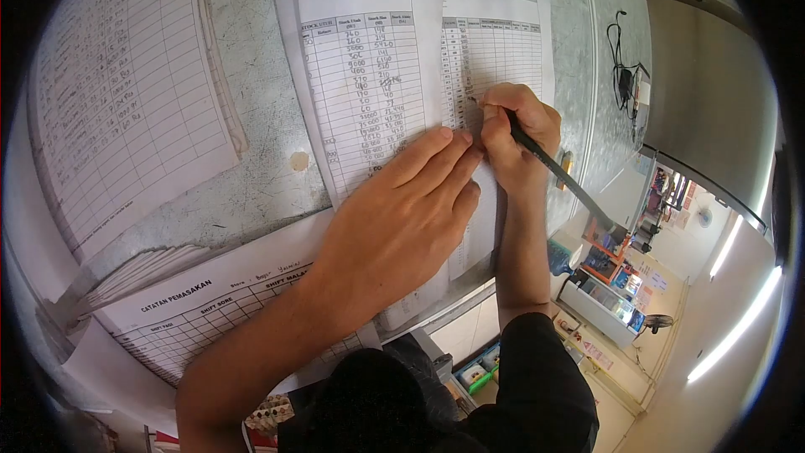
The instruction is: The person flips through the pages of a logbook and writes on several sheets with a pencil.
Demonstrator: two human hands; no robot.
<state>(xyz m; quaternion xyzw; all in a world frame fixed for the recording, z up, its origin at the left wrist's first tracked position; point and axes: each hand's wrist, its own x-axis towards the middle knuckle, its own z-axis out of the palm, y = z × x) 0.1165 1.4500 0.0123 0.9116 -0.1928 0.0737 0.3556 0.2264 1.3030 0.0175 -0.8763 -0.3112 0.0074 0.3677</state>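
My left hand (411, 205) lies flat on a folded printed sheet (360, 75) with handwritten numbers in its columns. Its fingers are stretched out and close together, the tips near my right hand. In my right hand (521, 136) a dark pen (558, 169) is gripped, its tip at a second printed table sheet (499, 42) that is partly under the first. Handwritten entries fill a left column of that second sheet; many of its other cells look blank. The lower part of both sheets is hidden by my left hand and forearm.
A handwritten stack of sheets (126, 109) lies at the left on the metal table (268, 130). Nearer me is a form headed "CATATAN PEMASAKAN" (210, 306), partly under my left forearm. A black cable (622, 71) lies at the far right, and shelves (604, 298) stand beyond the table.
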